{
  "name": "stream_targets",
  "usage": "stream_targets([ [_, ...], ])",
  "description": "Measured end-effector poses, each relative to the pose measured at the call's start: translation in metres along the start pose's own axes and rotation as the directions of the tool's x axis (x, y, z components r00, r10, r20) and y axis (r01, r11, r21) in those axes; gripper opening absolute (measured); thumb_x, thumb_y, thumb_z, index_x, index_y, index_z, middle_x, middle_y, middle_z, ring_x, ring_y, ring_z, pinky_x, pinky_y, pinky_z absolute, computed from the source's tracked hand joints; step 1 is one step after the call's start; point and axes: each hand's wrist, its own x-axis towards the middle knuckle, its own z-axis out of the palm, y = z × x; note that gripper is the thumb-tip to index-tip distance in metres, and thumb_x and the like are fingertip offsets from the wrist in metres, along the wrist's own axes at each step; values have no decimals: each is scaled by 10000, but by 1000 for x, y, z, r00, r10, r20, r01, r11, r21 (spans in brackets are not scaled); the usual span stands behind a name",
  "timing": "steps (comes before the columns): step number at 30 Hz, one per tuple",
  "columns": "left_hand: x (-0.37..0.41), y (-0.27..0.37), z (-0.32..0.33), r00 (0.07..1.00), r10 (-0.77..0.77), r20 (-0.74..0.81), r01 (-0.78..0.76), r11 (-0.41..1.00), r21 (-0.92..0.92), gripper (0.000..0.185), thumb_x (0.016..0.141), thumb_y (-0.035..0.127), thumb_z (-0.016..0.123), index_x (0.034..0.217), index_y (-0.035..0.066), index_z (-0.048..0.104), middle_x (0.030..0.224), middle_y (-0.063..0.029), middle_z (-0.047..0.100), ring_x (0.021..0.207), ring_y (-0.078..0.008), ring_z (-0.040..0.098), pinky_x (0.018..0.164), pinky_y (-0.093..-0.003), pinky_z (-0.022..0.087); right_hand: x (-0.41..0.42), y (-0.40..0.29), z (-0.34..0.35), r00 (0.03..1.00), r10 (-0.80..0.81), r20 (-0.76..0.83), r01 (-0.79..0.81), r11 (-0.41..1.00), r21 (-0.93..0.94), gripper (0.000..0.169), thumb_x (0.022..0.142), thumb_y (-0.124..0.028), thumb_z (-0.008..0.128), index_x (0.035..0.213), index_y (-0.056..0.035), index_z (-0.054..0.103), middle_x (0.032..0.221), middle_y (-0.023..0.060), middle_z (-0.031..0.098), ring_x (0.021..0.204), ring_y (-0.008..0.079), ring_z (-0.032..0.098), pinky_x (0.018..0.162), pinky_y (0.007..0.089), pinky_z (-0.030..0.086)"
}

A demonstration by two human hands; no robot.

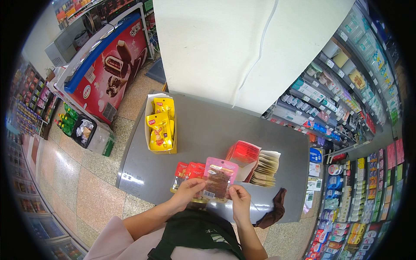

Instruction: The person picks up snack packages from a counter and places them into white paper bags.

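A pink-edged snack pouch [221, 178] with a clear window showing brown contents is held upright between both hands. My left hand [191, 191] pinches its left edge, and my right hand [239, 198] grips its lower right edge. Several red snack pouches [195, 169] lie on the grey table [201, 126] just behind and left of it. Behind my right hand, a red and white carton [242, 159] holds a stack of red packets. Touching its right side is a row of beige-edged packets [267, 169]. A carton [175, 151] of yellow snack pouches [160, 130] stands at the table's left.
A dark brown cloth [274, 211] lies at the table's near right edge. A white pillar [214, 48] rises behind the table. On the left stand an ice cream freezer [113, 65], a bin [85, 131] and green bottles [67, 120]. Stocked shelves [347, 191] line the right.
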Motion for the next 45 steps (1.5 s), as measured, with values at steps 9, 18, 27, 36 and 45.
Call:
stream_targets([
  [9,0,-10,3,782,-224,582,418,881,-221,178,857,198,486,989,80,493,843,-7,507,777,-133,515,689,-248,426,-2,-1,15,981,97,167,-109,992,65,323,876,-318,434,958,-32,561,823,34,573,731,101,527,671,270,426],
  [18,4,-9,-16,980,-75,184,86,995,-50,366,889,298,374,1127,32,454,1032,-71,539,897,-157,546,777,-291,441,3,10,6,978,191,81,-201,971,130,126,831,-142,533,803,-26,575,670,-5,548,576,69,486,561,184,393],
  [27,17,-46,-68,991,125,-51,-87,880,467,413,714,24,615,1095,1,460,991,-117,537,861,-180,555,715,-301,457,20,35,5,973,-230,-18,146,673,-725,138,754,-147,591,848,-47,578,699,60,566,604,191,545,581,284,427],
  [36,20,-42,-54,837,541,-85,-268,541,797,447,655,70,664,1058,25,477,993,-126,496,898,-256,506,753,-334,429,98,-26,-48,765,-621,170,206,-13,-978,230,671,-88,619,891,-101,556,922,68,517,875,240,503,652,332,438],
  [45,25,-35,-45,899,437,-21,-336,721,606,216,734,77,608,936,25,551,885,-65,572,817,-145,555,673,-260,452,94,-29,-54,637,-737,227,360,23,-933,84,641,-54,611,666,-77,533,695,36,525,739,204,527,585,323,434],
])
